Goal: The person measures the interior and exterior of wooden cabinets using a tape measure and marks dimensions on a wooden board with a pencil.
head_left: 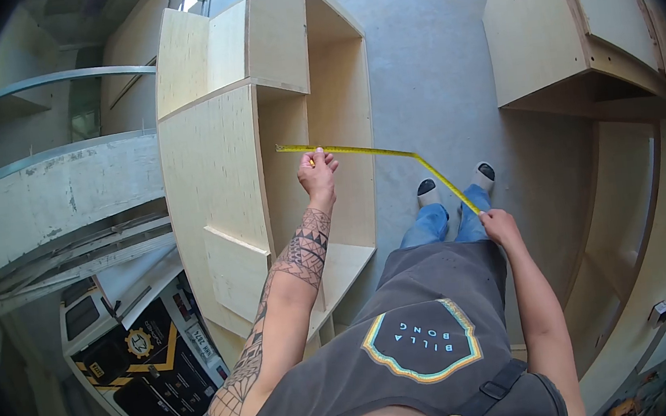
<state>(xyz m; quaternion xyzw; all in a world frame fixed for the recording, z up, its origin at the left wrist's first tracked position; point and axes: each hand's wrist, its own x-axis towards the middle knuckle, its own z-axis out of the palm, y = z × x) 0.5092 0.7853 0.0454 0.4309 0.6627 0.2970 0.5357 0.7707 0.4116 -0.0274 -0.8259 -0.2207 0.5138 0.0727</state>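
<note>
A yellow tape measure (368, 151) stretches out between my two hands, its blade kinked downward near the middle. My left hand (318, 175) is closed with the fingertips right at the blade, a short way behind its free end, which overlaps the opening of a plywood cabinet (210, 156). A small yellow bit shows between those fingers. Down by my thigh, my right hand (502, 227) is wrapped around the other end of the tape, and the case is hidden in it.
Another plywood cabinet (534, 32) stands to the right, with a long open wooden unit (625, 202) below it in view. A loose board (240, 270) lies against the left cabinet. Beyond a railing (59, 77), a parked vehicle (146, 358) shows at lower left. Grey floor (423, 60) runs between the cabinets.
</note>
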